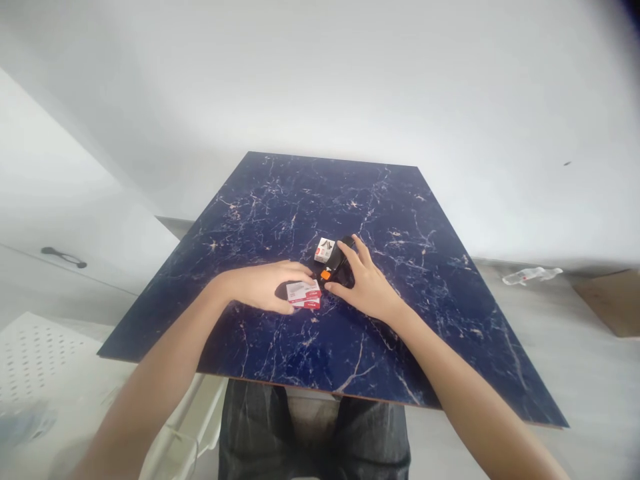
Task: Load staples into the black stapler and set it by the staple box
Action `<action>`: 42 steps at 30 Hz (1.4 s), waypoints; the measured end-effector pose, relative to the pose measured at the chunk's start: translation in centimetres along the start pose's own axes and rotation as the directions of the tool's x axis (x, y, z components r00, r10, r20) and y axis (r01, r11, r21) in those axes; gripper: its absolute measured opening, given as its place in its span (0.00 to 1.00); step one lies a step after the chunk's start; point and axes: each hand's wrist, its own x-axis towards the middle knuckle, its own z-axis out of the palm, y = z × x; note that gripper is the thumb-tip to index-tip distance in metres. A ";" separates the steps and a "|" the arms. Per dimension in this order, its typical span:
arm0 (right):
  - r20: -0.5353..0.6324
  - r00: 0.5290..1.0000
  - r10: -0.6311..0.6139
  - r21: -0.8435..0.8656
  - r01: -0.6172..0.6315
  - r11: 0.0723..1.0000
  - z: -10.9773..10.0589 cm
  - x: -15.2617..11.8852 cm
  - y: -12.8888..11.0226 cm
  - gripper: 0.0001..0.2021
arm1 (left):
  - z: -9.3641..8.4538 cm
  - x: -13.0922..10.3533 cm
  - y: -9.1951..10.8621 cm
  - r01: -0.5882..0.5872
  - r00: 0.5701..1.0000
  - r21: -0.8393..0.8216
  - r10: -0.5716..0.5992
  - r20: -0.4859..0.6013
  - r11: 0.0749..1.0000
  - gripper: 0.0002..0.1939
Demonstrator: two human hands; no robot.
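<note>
On a dark blue marbled table (320, 200), my left hand (265, 285) curves around small red and white boxes (304, 293), thumb at their near left side and fingers along the far side. My right hand (363, 277) is around a black object (342, 257) with an orange part (326, 275), its fingers over the far right side and its thumb near the orange part. Just behind, between the hands, stands a small white box (325, 250) with red marks and a dark picture; no hand holds it.
A clear plastic bottle (532, 275) and a brown cardboard piece (613, 301) lie on the floor at the right. At the lower left is a white perforated surface (40, 357). A white wall (325, 80) rises behind the table.
</note>
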 end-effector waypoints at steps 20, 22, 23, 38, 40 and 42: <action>-0.024 0.999 -0.040 -0.037 0.039 0.999 0.3 0.0 0.1 0.46 | 2.8 2.1 -0.4 0.256 0.910 0.235 -0.152 -0.386 0.938 0.08; -0.027 0.999 -0.044 -0.029 0.043 0.999 0.4 0.0 0.0 0.46 | 2.9 2.2 0.0 0.266 0.894 0.191 -0.168 -0.415 0.945 0.14; -0.022 0.999 -0.050 -0.024 0.049 0.999 0.4 0.0 0.1 0.46 | 2.9 2.3 0.2 0.247 0.897 0.167 -0.160 -0.413 0.955 0.17; 0.058 0.990 -0.127 0.055 0.124 0.991 -0.6 0.0 0.7 0.47 | 3.2 3.4 -1.8 0.118 0.900 0.219 -0.011 -0.435 0.969 0.42; 0.056 0.990 -0.127 0.055 0.124 0.991 -0.6 0.0 0.7 0.47 | 2.5 3.8 -2.5 0.061 0.935 0.211 0.018 -0.354 0.976 0.54; 0.057 0.990 -0.132 0.061 0.129 0.990 -0.6 0.0 0.7 0.48 | 2.1 4.4 -3.1 0.007 0.959 0.199 0.050 -0.280 0.980 0.55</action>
